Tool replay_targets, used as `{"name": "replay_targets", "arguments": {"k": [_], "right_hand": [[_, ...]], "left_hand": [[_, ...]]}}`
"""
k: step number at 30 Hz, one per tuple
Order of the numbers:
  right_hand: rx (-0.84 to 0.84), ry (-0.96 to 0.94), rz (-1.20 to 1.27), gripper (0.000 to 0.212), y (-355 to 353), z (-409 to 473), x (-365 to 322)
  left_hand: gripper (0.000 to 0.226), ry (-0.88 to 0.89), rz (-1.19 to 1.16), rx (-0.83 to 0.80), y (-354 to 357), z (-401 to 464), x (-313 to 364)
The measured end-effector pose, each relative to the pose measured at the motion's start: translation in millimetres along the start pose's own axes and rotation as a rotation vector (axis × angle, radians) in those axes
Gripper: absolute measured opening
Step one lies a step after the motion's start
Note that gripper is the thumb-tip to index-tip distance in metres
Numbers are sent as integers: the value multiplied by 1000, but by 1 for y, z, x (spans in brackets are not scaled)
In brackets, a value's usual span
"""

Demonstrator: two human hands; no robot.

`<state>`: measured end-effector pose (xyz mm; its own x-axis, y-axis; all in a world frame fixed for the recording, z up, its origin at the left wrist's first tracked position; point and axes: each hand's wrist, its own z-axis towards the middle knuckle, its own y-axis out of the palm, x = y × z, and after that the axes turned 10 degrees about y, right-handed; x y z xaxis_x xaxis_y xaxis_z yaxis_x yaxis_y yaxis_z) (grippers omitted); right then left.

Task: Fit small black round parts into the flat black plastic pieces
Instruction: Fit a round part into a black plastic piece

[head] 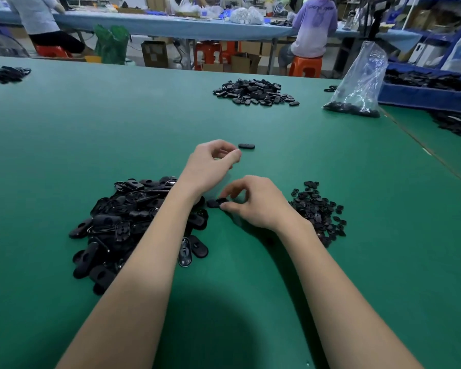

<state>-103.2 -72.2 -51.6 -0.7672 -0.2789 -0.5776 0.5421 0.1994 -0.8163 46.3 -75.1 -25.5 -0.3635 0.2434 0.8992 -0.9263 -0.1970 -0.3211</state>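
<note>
- Head view: a workshop with a wide green tabletop (64, 134); other workers sit at a blue bench behind.
- A big heap of flat black oval plastic pieces (123, 222) lies near left, and a smaller scatter of small black round parts (320, 209) near right.
- The right hand (256, 203) pinches one flat piece (214, 202) against the tabletop.
- The left hand (210, 161) hovers with curled fingers, apparently holding nothing, near a lone black piece (246, 146).
- A far pile of black pieces (253, 91) may be finished work; the near heap suggests much is left.

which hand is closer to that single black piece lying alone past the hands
Left. The left hand sits just short of the lone black piece; the right hand is nearer the person, pinching another piece.
</note>
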Motion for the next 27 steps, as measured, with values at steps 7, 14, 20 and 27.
{"name": "replay_targets", "arguments": {"k": [7, 14, 20, 27], "right_hand": [[107, 140, 386, 14, -37, -4, 21], [68, 181, 512, 12, -53, -12, 30], [85, 380, -193, 8, -67, -13, 37], [24, 432, -306, 9, -68, -15, 30]], "left_hand": [[13, -37, -3, -112, 6, -7, 2], [11, -77, -90, -296, 11, -16, 4], [22, -163, -149, -147, 15, -16, 1], [28, -164, -187, -73, 18, -17, 1]]}}
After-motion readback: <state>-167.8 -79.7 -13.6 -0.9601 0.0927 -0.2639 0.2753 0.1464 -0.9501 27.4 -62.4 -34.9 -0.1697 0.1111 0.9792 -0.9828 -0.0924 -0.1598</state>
